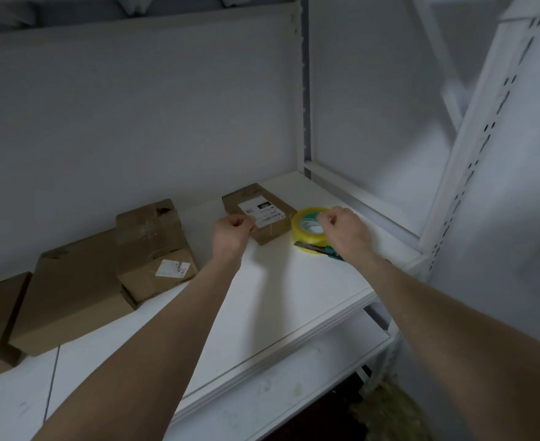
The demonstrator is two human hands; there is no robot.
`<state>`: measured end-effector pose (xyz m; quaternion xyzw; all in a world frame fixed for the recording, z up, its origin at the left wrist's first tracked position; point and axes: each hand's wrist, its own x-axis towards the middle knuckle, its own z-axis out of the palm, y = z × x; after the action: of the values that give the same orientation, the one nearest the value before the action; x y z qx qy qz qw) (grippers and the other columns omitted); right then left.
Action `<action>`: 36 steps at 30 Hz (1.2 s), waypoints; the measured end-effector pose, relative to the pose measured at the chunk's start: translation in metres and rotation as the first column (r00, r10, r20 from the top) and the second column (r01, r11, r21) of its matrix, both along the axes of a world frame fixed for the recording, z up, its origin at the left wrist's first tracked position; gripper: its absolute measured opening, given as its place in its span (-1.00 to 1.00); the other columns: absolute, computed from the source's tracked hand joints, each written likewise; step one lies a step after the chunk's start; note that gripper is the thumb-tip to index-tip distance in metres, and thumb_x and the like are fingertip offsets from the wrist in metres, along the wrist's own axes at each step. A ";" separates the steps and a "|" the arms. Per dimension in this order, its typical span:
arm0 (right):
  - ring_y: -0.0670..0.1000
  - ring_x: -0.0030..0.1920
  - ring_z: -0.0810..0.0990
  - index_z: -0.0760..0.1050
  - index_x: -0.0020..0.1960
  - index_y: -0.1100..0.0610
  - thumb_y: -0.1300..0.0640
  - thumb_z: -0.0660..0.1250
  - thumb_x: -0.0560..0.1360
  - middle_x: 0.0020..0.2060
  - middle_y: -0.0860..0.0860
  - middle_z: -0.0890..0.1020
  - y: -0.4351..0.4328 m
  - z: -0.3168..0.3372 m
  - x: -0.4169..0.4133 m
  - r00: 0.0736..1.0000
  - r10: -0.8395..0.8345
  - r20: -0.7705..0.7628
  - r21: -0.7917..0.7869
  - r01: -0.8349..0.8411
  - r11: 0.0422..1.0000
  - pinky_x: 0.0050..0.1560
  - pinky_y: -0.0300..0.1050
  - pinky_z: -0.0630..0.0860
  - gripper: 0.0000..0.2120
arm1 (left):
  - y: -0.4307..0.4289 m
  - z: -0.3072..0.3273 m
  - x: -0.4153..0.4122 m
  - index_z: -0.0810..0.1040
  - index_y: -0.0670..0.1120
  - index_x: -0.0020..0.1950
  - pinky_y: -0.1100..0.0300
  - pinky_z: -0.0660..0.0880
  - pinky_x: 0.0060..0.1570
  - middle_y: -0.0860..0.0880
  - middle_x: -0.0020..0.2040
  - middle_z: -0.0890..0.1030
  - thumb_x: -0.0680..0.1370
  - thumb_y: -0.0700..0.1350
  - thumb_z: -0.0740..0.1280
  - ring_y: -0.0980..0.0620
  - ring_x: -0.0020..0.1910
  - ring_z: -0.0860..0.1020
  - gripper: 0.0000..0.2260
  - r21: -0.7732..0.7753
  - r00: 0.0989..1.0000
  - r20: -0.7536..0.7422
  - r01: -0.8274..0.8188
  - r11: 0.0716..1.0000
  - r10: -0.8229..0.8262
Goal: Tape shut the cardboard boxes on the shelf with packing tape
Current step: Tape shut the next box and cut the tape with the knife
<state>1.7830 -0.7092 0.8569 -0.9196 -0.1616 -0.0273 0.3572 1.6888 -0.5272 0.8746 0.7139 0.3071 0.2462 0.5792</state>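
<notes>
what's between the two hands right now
From the left hand rightward: the near end of the labelled box, then the tape roll by the right hand, in the head view.

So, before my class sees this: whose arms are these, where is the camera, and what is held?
No machine: a person wears one head camera, looking down at their own bare arms. The left hand seems to pinch a faint strip of clear tape running from the yellow roll of packing tape, which the right hand grips. On the white shelf board lie a small brown cardboard box with a white label, more brown cardboard boxes to its left, and a dark cutter-like tool beneath the right wrist.
</notes>
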 end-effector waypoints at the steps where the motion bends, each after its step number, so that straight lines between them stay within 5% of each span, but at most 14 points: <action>1: 0.11 0.05 0.53 0.53 0.10 0.13 -0.21 0.18 0.57 0.02 0.10 0.59 0.006 0.011 -0.002 0.990 0.016 -0.143 0.182 0.010 0.983 -0.03 -0.06 0.38 -0.59 | 0.000 0.001 0.001 0.60 -0.16 -0.13 0.29 0.29 -0.43 0.02 -0.33 0.54 0.54 -0.19 0.34 0.16 -0.39 0.43 -0.91 0.001 1.000 0.009 0.002 1.000 -0.002; 4: 0.02 -0.03 0.56 0.48 0.11 0.03 -0.34 0.29 0.46 -0.05 0.05 0.64 0.019 0.041 -0.009 0.852 0.191 -0.488 0.442 0.052 0.896 -0.03 -0.11 0.43 -0.52 | 0.001 0.006 0.004 0.61 -0.15 -0.16 0.28 0.29 -0.42 0.01 -0.34 0.55 0.54 -0.17 0.35 0.13 -0.39 0.44 -0.89 0.012 0.999 0.032 0.017 1.000 -0.018; 6: -0.15 -0.31 0.53 0.49 -0.01 0.07 -0.19 0.38 0.48 -0.30 -0.04 0.66 0.022 0.047 -0.010 0.784 0.277 -0.555 0.483 0.032 0.875 -0.33 -0.30 0.37 -0.67 | 0.003 0.010 0.008 0.62 -0.17 -0.11 0.28 0.29 -0.43 0.00 -0.33 0.56 0.54 -0.17 0.35 0.13 -0.38 0.45 -0.90 0.012 0.999 0.035 0.020 1.000 -0.020; 8: -0.24 -0.55 0.47 0.54 -0.12 0.19 0.09 0.42 0.52 -0.52 -0.08 0.56 0.027 0.046 -0.006 0.813 0.262 -0.520 0.518 0.056 0.854 -0.51 -0.40 0.32 -0.83 | 0.005 0.013 0.012 0.62 -0.18 -0.08 0.31 0.29 -0.44 0.00 -0.32 0.56 0.54 -0.17 0.36 0.13 -0.38 0.45 -0.91 0.002 0.999 0.032 0.023 1.000 -0.023; 13: -0.14 -0.29 0.57 0.65 -0.05 0.20 0.11 0.45 0.49 -0.29 -0.01 0.65 0.045 0.054 0.011 0.899 0.084 -0.431 0.419 0.117 0.900 -0.01 -0.24 0.48 -0.86 | 0.016 0.010 0.025 0.68 -0.19 -0.02 0.26 0.41 -0.33 0.00 -0.35 0.58 0.51 -0.17 0.38 0.13 -0.38 0.47 -0.87 0.122 0.999 0.009 0.030 0.992 -0.032; 16: -0.05 -0.18 0.64 0.59 -0.25 0.10 0.09 0.43 0.49 -0.27 0.00 0.68 0.055 0.060 0.020 0.914 0.055 -0.402 0.428 0.134 0.894 0.09 -0.18 0.53 -0.84 | 0.018 0.013 0.041 0.61 -0.20 0.15 0.24 0.57 -0.39 -0.12 -0.10 0.64 0.54 -0.21 0.32 0.02 -0.29 0.55 -0.79 0.149 0.999 -0.033 0.041 0.988 -0.036; 20: 0.01 -0.06 0.65 0.51 -0.38 0.01 0.04 0.38 0.50 -0.14 0.01 0.72 0.057 0.060 0.035 0.936 -0.077 -0.344 0.325 0.196 0.925 0.12 -0.10 0.55 -0.72 | 0.029 0.010 0.066 0.09 -0.01 0.56 0.16 0.62 -0.29 -0.15 0.23 0.52 0.52 -0.26 0.34 0.01 -0.21 0.59 -0.32 -0.109 0.994 -0.061 0.083 0.991 -0.090; 22: 0.03 -0.05 0.65 0.51 -0.40 -0.01 0.04 0.36 0.50 -0.14 0.00 0.72 0.048 0.059 0.043 0.937 -0.128 -0.327 0.301 0.231 0.925 0.11 -0.08 0.56 -0.70 | 0.044 0.004 0.076 0.10 -0.05 0.55 0.10 0.56 0.03 -0.14 0.35 0.44 0.53 -0.22 0.35 -0.11 0.11 0.56 -0.33 0.067 0.977 -0.183 0.127 0.990 -0.113; 25: 0.09 -0.05 0.64 0.54 -0.37 0.00 0.04 0.34 0.50 -0.15 0.00 0.70 0.030 0.062 0.055 0.927 -0.209 -0.310 0.296 0.304 0.906 0.08 -0.01 0.58 -0.73 | 0.053 -0.006 0.083 0.43 -0.14 0.35 0.14 0.47 0.10 -0.13 0.28 0.52 0.52 -0.19 0.31 -0.10 0.19 0.53 -0.61 0.411 0.935 -0.352 0.196 0.890 -0.043; 31: 0.15 -0.11 0.64 0.67 -0.15 0.04 0.03 0.32 0.49 -0.25 0.03 0.65 0.024 0.061 0.060 0.922 -0.276 -0.273 0.292 0.353 0.889 -0.08 -0.06 0.55 -0.83 | 0.033 -0.041 0.106 -0.01 -0.08 0.57 -0.03 0.18 0.41 -0.07 0.56 0.07 0.61 0.05 0.21 -0.11 0.53 0.06 -0.37 0.533 0.697 -0.706 0.640 0.554 -0.125; 34: 0.14 -0.07 0.63 0.68 -0.12 0.03 0.01 0.31 0.50 -0.21 0.02 0.65 0.025 0.061 0.061 0.923 -0.288 -0.255 0.280 0.356 0.892 -0.06 -0.08 0.53 -0.82 | 0.048 -0.052 0.107 0.03 0.00 0.56 -0.07 0.24 0.39 -0.05 0.56 0.06 0.63 -0.13 0.17 -0.12 0.53 0.05 -0.46 0.561 0.634 -0.773 0.704 0.436 -0.030; 36: 0.14 -0.05 0.62 0.68 -0.11 0.04 0.00 0.31 0.49 -0.16 0.02 0.68 0.027 0.063 0.062 0.925 -0.292 -0.241 0.283 0.355 0.891 -0.03 -0.07 0.54 -0.81 | 0.058 -0.053 0.101 0.11 0.03 0.55 -0.07 0.30 0.37 -0.02 0.55 0.11 0.60 -0.25 0.17 -0.10 0.52 0.10 -0.45 0.582 0.648 -0.762 0.687 0.435 -0.005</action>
<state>1.8447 -0.6822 0.9200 -0.8612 0.0364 -0.0237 0.5064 1.7897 -0.4697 0.8215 0.9845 0.1622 -0.0457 0.0484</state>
